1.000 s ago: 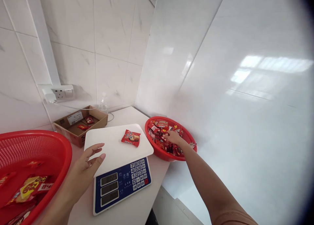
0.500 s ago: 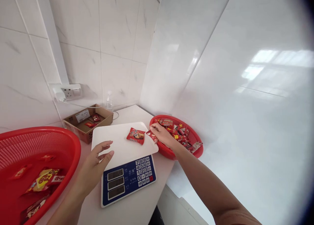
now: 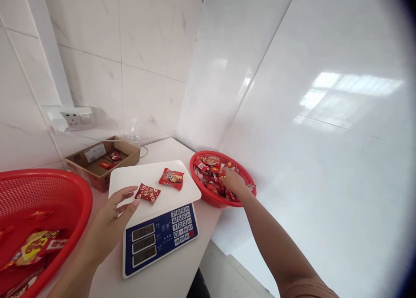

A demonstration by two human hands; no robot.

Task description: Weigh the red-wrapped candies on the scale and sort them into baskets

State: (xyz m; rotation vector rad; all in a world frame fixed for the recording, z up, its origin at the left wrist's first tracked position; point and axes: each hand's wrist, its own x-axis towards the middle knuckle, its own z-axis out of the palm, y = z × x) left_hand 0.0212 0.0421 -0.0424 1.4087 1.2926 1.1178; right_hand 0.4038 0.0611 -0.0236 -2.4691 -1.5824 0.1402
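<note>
A blue digital scale (image 3: pixel 160 239) with a white weighing tray (image 3: pixel 126 181) stands on the counter. Two red snack packets lie on the tray: one (image 3: pixel 171 179) toward the back, another (image 3: pixel 147 193) nearer the front. My left hand (image 3: pixel 112 220) hovers open at the tray's left front corner, fingertips close to the nearer packet. My right hand (image 3: pixel 233 182) reaches into a small red basket (image 3: pixel 208 197) full of red snack packets; its fingers are down among them and I cannot see whether they hold one.
A large red basket (image 3: pixel 65 189) with a few packets stands at the left. Behind the scale sits an open cardboard box (image 3: pixel 130 153) holding a few packets, a clear bottle (image 3: pixel 134 135) and a wall socket (image 3: pixel 73 118). The counter ends just right of the scale.
My right hand brought a packet from the small basket to the scale tray, left it there, and went back into the basket. A second packet now lies on the tray.
</note>
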